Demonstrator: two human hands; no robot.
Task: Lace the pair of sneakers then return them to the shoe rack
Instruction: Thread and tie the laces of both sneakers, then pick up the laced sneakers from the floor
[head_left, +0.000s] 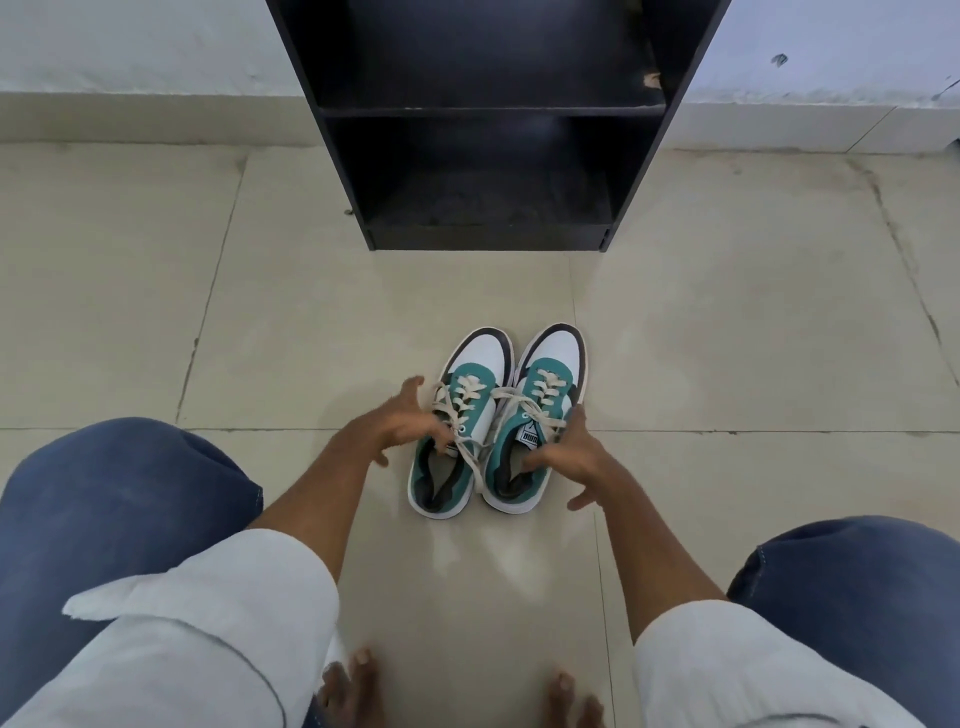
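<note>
Two teal, white and black sneakers with cream laces stand side by side on the floor, toes toward the shoe rack (488, 171). My left hand (402, 423) hovers over the left sneaker (470, 384). Its fingers are spread, the fingertips touch the laces at the tongue, and the thumb is raised clear of the shoe. My right hand (569, 452) is at the right sneaker (545, 374), with fingers reaching inside the collar and the thumb against the outer side. Both sneakers rest flat on the tiles.
The black shoe rack stands against the white wall, its two visible shelves holding nothing. Pale floor tiles surround the sneakers. My knees in blue jeans flank the bottom corners, and my bare toes (353, 686) are at the bottom edge.
</note>
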